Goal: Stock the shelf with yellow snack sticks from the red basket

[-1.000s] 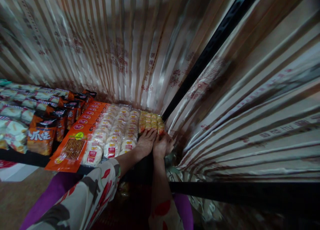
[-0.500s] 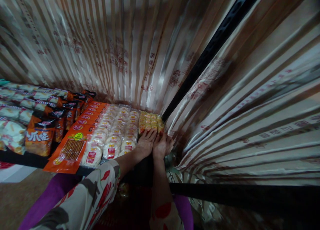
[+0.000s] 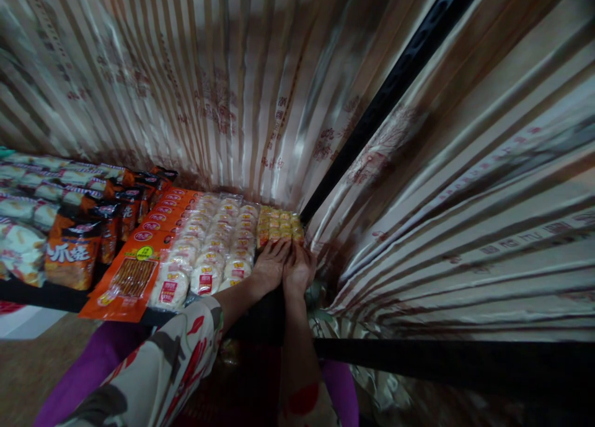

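Note:
At the right end of the shelf, small yellow snack packets (image 3: 280,221) sit in tight rows. My left hand (image 3: 270,269) lies against their front edge, its fingers stretched out side by side. Close beside it, my right hand (image 3: 299,269) is closed, the bent fingers pressed to the front right packets. The hands touch or nearly touch each other. What lies under the fingertips is hidden. Left of the yellow packets stand rows of clear-wrapped white rice crackers (image 3: 204,280), with my left forearm passing in front of them.
Orange flat snack bags (image 3: 132,275) overlap left of the crackers, then orange-and-black snack bags (image 3: 72,253) and white ones (image 3: 21,247). A striped, printed curtain (image 3: 251,92) hangs behind and to the right. A black slanted post (image 3: 372,123) rises at the shelf's corner; a black bar (image 3: 441,368) runs right.
My right hand has drawn in slightly, its fingers and thumb now closer together at the packets. My left hand stays nearly in place. The view has shifted very slightly.

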The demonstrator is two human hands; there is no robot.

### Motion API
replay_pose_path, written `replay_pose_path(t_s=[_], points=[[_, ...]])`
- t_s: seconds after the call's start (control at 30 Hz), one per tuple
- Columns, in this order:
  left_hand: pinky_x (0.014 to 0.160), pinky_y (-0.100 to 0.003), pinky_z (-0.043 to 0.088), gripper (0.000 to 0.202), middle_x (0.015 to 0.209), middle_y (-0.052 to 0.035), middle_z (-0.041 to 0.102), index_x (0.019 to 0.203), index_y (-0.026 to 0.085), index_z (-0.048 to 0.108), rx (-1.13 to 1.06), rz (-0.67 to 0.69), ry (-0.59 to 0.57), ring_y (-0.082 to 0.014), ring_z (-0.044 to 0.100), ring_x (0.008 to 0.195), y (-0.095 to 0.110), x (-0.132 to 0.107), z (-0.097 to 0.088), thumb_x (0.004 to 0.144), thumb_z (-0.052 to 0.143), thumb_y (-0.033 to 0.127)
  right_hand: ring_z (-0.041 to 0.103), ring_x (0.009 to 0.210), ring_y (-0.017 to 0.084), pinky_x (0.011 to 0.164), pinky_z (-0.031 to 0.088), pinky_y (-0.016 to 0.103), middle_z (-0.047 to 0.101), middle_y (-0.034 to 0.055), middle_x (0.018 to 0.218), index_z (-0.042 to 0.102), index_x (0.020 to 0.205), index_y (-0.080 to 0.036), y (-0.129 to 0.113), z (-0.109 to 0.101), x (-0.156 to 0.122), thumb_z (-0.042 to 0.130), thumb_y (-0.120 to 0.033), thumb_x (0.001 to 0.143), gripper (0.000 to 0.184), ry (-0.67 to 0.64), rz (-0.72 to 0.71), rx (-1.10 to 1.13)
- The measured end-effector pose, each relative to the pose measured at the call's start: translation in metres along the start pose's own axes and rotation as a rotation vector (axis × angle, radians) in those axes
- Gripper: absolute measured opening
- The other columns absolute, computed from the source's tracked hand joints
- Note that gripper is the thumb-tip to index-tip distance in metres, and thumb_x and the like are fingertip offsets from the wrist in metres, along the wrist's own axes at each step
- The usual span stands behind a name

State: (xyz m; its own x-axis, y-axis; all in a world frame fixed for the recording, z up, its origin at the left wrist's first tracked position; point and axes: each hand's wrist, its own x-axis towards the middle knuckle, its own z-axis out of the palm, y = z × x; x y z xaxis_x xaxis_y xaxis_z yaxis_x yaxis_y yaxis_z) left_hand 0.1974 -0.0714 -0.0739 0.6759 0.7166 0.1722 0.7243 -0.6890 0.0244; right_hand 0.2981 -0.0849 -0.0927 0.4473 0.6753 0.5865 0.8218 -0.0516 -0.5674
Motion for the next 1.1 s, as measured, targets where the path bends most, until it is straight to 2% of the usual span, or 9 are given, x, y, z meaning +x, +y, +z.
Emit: replay_pose_path(t_s=[0.1, 0.23, 0.37, 0.53, 0.73, 0.9, 1.1], points=[[0.114, -0.046, 0.025, 0.046, 0.152, -0.0082, 0.029, 0.139, 0.013, 0.042, 0.007, 0.005, 0.02, -0.022, 0.024, 0.141, 0.0, -0.001, -0.001, 0.096, 0.031, 0.026, 0.058, 0.103, 0.022, 0.092, 0.047, 0.04, 0.067, 0.0136, 0.106, 0.067, 0.107, -0.011, 0.007, 0.003, -0.01, 0.035, -0.022, 0.084, 0.041, -0.018, -0.055, 0.048], [0.115, -0.047, 0.023, 0.049, 0.152, -0.0109, 0.029, 0.138, 0.008, 0.043, -0.007, 0.013, 0.015, -0.0247, 0.023, 0.141, 0.0, -0.003, -0.003, 0.094, 0.032, 0.029, 0.052, 0.117, 0.024, 0.097, 0.045, 0.048, 0.061, 0.0181, 0.119, 0.06, 0.116, -0.009, 0.018, 0.0, -0.033, 0.03, -0.018, 0.085, 0.045, -0.063, -0.122, 0.073], [0.115, -0.047, 0.022, 0.053, 0.151, -0.0127, 0.03, 0.14, 0.006, 0.038, -0.014, 0.018, 0.031, -0.0258, 0.023, 0.141, 0.0, -0.004, -0.005, 0.091, 0.035, 0.027, 0.042, 0.129, 0.026, 0.101, 0.04, 0.048, 0.049, 0.0211, 0.134, 0.052, 0.127, -0.008, 0.019, -0.006, -0.047, 0.032, -0.019, 0.085, 0.047, -0.095, -0.019, -0.008], [0.114, -0.049, 0.023, 0.053, 0.15, -0.0134, 0.032, 0.14, 0.008, 0.039, -0.011, 0.013, 0.037, -0.0254, 0.024, 0.141, 0.0, -0.004, -0.007, 0.091, 0.035, 0.026, 0.035, 0.133, 0.028, 0.104, 0.037, 0.051, 0.041, 0.0231, 0.141, 0.041, 0.136, -0.006, 0.017, -0.005, -0.04, 0.033, -0.019, 0.084, 0.054, -0.173, 0.006, -0.019], [0.114, -0.046, 0.025, 0.05, 0.15, -0.0109, 0.032, 0.14, 0.01, 0.039, 0.003, 0.019, 0.014, -0.0237, 0.025, 0.14, -0.001, -0.003, -0.007, 0.091, 0.033, 0.018, 0.04, 0.131, 0.025, 0.104, 0.039, 0.045, 0.045, 0.0191, 0.139, 0.044, 0.135, -0.009, 0.021, -0.001, -0.036, 0.035, -0.018, 0.084, 0.053, -0.19, -0.055, -0.045], [0.114, -0.047, 0.025, 0.049, 0.15, -0.0097, 0.034, 0.139, 0.011, 0.041, -0.031, 0.007, 0.011, -0.0239, 0.026, 0.14, 0.0, -0.003, -0.008, 0.091, 0.032, 0.017, 0.043, 0.127, 0.025, 0.101, 0.042, 0.044, 0.048, 0.0168, 0.135, 0.049, 0.133, -0.014, 0.022, -0.002, -0.036, 0.038, -0.016, 0.083, 0.051, -0.167, -0.071, -0.04], [0.115, -0.045, 0.024, 0.049, 0.151, -0.0091, 0.032, 0.139, 0.01, 0.041, -0.043, 0.006, 0.026, -0.0239, 0.025, 0.141, 0.0, -0.007, -0.016, 0.092, 0.033, 0.017, 0.044, 0.125, 0.024, 0.101, 0.041, 0.043, 0.048, 0.0164, 0.134, 0.051, 0.132, -0.014, 0.022, -0.001, -0.037, 0.038, -0.016, 0.083, 0.05, -0.162, -0.065, -0.05]])
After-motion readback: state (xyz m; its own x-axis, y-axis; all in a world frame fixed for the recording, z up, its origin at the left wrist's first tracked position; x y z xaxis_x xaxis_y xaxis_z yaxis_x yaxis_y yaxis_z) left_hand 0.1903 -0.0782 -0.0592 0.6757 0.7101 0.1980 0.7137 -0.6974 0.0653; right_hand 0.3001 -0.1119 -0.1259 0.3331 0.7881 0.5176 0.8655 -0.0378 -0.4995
